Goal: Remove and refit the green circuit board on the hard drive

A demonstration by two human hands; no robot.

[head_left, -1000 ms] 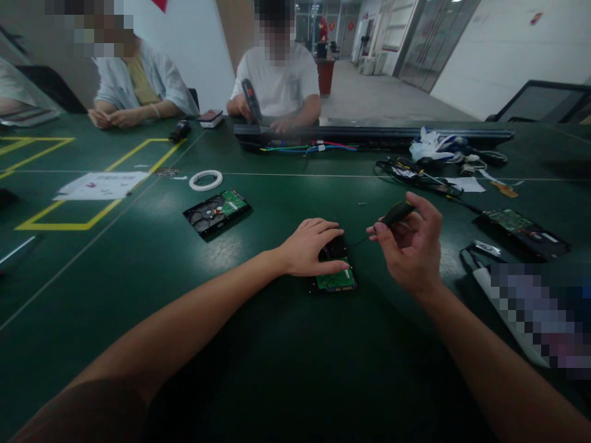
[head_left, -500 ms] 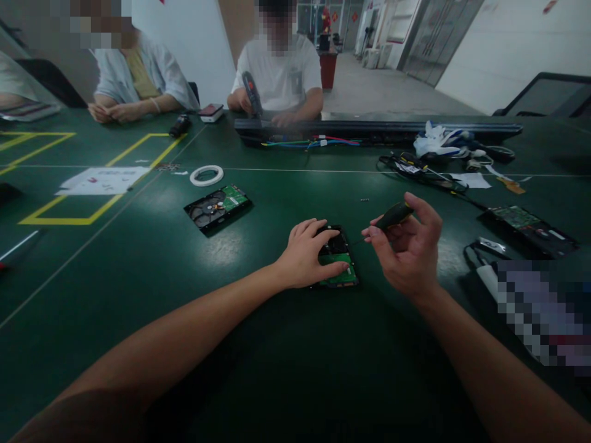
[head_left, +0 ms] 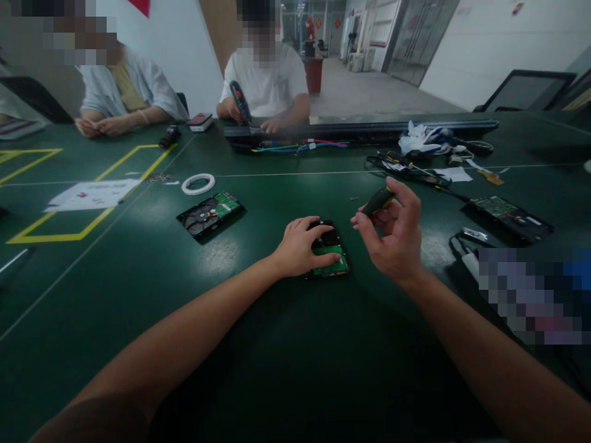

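A black hard drive with a green circuit board (head_left: 327,261) lies flat on the dark green table (head_left: 258,344). Across its left part rests my left hand (head_left: 298,247), fingers spread over the top and thumb on the board, gripping it by the edges. My right hand (head_left: 394,237) is closed around a dark screwdriver (head_left: 378,200), held slanted, with its thin shaft pointing down-left to the drive's right edge. Whether the tip touches the drive cannot be made out. A short row of tiny screws (head_left: 354,199) lies just beyond the drive.
Another hard drive (head_left: 211,215) lies left, near a white tape roll (head_left: 198,184); a third (head_left: 508,218) lies right. Cables (head_left: 410,169) and white gloves (head_left: 420,138) are at back right. Across the table, one person holds a power tool (head_left: 240,100) over a long black bar (head_left: 369,132).
The view has shifted a little, moving the whole scene left in the picture. Both hands keep their places at the drive, the screwdriver still in my right hand.
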